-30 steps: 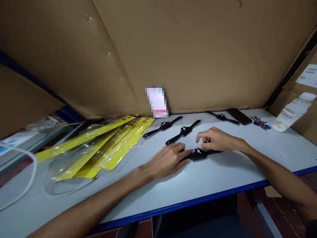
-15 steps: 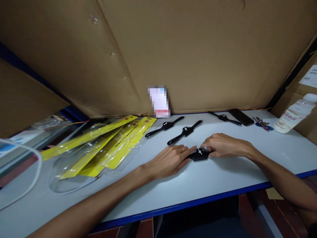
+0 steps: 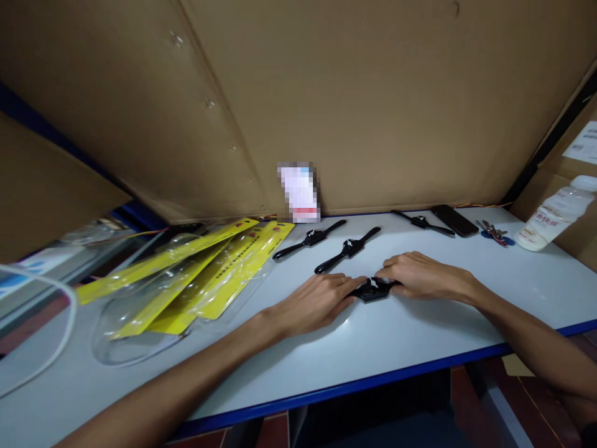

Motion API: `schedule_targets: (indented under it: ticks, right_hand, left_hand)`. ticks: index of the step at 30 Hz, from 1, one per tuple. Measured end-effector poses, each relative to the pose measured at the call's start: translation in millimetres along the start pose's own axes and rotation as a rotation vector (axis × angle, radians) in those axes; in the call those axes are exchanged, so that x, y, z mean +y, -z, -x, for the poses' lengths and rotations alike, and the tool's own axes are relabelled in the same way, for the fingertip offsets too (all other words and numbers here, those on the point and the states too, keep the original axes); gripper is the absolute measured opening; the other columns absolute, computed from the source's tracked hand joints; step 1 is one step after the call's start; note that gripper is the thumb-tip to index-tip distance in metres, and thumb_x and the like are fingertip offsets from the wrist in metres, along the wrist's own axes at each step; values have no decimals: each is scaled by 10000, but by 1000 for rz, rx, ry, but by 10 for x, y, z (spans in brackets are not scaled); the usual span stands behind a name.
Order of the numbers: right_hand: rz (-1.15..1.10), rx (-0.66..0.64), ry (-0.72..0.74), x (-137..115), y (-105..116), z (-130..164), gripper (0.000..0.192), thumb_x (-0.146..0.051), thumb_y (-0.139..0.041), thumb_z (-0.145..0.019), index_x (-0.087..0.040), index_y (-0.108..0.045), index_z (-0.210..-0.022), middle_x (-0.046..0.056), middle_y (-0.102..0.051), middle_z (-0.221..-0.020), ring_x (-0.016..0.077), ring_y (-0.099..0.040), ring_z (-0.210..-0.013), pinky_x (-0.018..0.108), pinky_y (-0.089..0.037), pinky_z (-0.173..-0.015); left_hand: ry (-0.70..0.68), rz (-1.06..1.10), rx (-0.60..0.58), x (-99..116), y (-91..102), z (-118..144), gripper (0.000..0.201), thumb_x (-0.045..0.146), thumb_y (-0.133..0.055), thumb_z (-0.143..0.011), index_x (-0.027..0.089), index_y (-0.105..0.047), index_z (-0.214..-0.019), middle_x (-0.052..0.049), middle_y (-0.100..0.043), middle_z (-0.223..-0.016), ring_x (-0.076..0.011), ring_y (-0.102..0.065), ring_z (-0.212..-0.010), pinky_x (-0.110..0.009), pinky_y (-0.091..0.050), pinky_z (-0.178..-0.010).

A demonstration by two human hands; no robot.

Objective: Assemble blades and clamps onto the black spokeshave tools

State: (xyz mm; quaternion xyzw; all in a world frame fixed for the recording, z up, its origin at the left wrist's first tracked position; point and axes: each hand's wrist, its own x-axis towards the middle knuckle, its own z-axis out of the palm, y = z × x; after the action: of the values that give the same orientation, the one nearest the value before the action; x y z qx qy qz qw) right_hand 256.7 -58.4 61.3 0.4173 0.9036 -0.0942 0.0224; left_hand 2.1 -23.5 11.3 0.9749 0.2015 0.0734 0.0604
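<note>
A black spokeshave (image 3: pixel 374 289) with silver-coloured screws lies low over the white table, its middle part showing between my hands. My left hand (image 3: pixel 321 300) closes round its left handle, the index finger stretched along toward the middle. Around the other handle are the closed fingers of my right hand (image 3: pixel 415 275). Both handles are mostly hidden by my hands. Just beyond, two more black spokeshaves lie slantwise, a nearer spokeshave (image 3: pixel 349 248) and a farther spokeshave (image 3: pixel 311 238). Another spokeshave (image 3: pixel 422 222) rests at the back right.
Yellow cards in clear plastic packaging (image 3: pixel 224 267) overlap on the left, near a white cable (image 3: pixel 69 336). A lit, blurred-out screen (image 3: pixel 301 193) leans on the cardboard wall (image 3: pixel 373 106). Back right are a dark phone (image 3: pixel 454 221), keys (image 3: pixel 494 233) and a bottle (image 3: pixel 553 218).
The spokeshave in my hands has shifted very slightly to the left, my right hand with it. My left index finger has drawn back a little. Other things on the table lie as before.
</note>
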Motion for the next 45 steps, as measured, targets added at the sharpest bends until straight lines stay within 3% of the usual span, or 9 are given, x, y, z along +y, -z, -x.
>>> schedule_targets:
  ticks: [7,12,21,40,45]
  right_hand:
    - [6,24,-11,11,-32,-9,200,-39,-532,-808,-192,-650,-859,60,-678,-904,195,-588,-779,306,-289,-615]
    - [75,17,-65,-22,-7,-21,211,-35,-518,-811,-183,-658,-866,70,-687,-896,194,-577,-754,318,-255,-600]
    - [144,10,-68,-84,11,-4,257,-12,-507,-836,-167,-673,-956,92,-699,-938,202,-600,-788,330,-235,-598]
    - [123,27,-28,-31,-32,0,186,-69,-525,-837,-183,-659,-898,60,-688,-873,172,-563,-692,314,-236,-579]
    - [110,20,-22,-50,-35,1,149,-96,-538,-841,-177,-654,-889,62,-689,-859,165,-548,-663,314,-232,-569]
  left_hand:
    - [11,-12,41,-29,-32,10,358,279,-415,-1058,139,-525,-1368,-81,-709,-949,-218,-694,-844,-360,-557,-751]
    - [-47,-212,74,-32,-59,19,292,252,-424,-1059,117,-588,-1260,-74,-702,-888,-222,-691,-788,-347,-548,-672]
    - [-165,-460,84,-43,-68,38,283,182,-408,-1052,64,-560,-1259,-79,-697,-839,-213,-663,-725,-334,-501,-580]
    - [-163,-395,110,-78,-28,33,224,180,-480,-1028,110,-578,-1217,-54,-677,-843,-200,-638,-751,-310,-467,-585]
    - [-150,-389,169,-74,-32,26,223,197,-474,-1027,124,-597,-1198,-58,-657,-903,-208,-626,-780,-334,-500,-616]
